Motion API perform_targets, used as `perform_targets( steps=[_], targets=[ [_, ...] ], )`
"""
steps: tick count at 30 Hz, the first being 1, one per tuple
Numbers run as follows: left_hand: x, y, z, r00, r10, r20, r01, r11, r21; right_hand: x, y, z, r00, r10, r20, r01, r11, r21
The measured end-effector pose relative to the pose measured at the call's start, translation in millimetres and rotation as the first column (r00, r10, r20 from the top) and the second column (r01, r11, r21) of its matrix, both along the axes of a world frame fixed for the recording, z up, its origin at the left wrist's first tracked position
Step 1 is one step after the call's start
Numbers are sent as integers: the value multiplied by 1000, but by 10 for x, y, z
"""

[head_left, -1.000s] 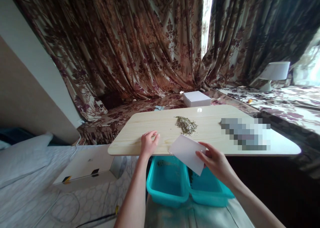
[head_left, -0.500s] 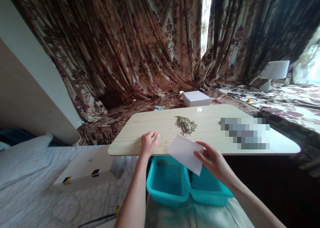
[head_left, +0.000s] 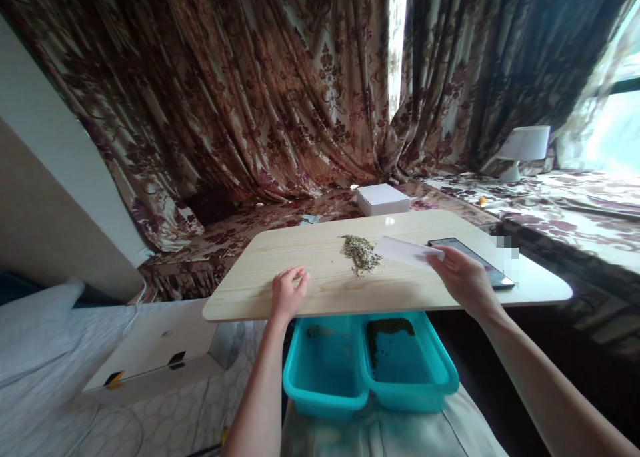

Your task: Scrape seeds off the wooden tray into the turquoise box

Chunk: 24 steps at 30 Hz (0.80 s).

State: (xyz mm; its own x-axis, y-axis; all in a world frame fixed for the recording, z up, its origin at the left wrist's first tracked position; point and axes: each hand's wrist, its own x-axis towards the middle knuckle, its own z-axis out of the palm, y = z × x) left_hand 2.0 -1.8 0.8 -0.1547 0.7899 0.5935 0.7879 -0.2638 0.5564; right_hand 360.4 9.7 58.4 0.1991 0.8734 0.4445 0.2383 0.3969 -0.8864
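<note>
My right hand point(head_left: 460, 277) pinches a white card point(head_left: 405, 250) by its right end, above the tabletop. The card's left edge is beside a loose pile of small green and pale grains point(head_left: 361, 253), perhaps beans. My left hand point(head_left: 290, 290) rests near the front edge of the light wooden table point(head_left: 255, 270), fingers loosely extended, thumb apart, with nothing in it. Two turquoise bins stand side by side below the table's front edge. The left bin point(head_left: 327, 403) has a few pale bits at its far end; dark green grains point(head_left: 390, 326) lie along the right bin's point(head_left: 410, 397) far and left sides.
A dark tablet point(head_left: 480, 260) lies on the table's right part, partly behind my right hand. Beyond the table sits a white box point(head_left: 384, 200). A long white carton point(head_left: 155, 343) lies on the bed at left. A lamp point(head_left: 523, 150) stands at the far right.
My right hand has moved the card from over the bins up and to the right, beside the pile, and the card now lies flatter. The right bin's contents show now. My left hand stays on the table.
</note>
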Motion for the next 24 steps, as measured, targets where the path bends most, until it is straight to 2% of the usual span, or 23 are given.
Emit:
perform_targets(
  steps=[5,9,16,24],
  targets=[
    [-3,-3,24,999,0,33,-1,1000,20,-8,209,-95,997,71,41,-74,995,66],
    [-4,-1,27,999,0,47,-1,1000,20,-81,191,-110,989,102,110,-112,990,82],
    [-2,-3,24,998,0,57,-1,1000,14,-192,175,-55,970,86,227,-105,992,72],
    [-10,3,14,998,-8,60,7,1000,13,-160,129,-20,944,59,325,-81,995,55]
  ],
)
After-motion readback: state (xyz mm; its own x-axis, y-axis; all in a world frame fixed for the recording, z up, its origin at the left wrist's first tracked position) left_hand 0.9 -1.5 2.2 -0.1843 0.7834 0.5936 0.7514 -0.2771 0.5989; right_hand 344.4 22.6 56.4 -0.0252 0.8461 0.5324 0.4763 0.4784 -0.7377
